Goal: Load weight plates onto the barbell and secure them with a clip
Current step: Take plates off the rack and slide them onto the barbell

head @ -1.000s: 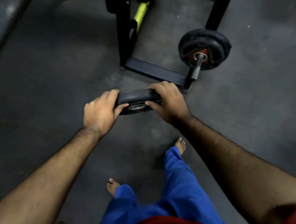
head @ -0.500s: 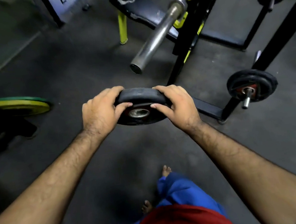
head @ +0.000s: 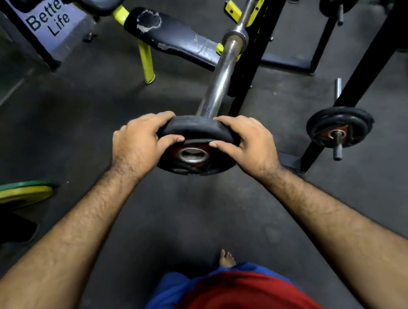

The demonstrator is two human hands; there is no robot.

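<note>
While both hands clamp it, weight plate bore facing barbell sleeve end.

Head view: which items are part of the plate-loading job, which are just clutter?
In the job:
- black plate, held by left hand and right hand
- barbell sleeve

Lying about:
- plates on storage peg
- yellow-green plate
- bench pad
</note>
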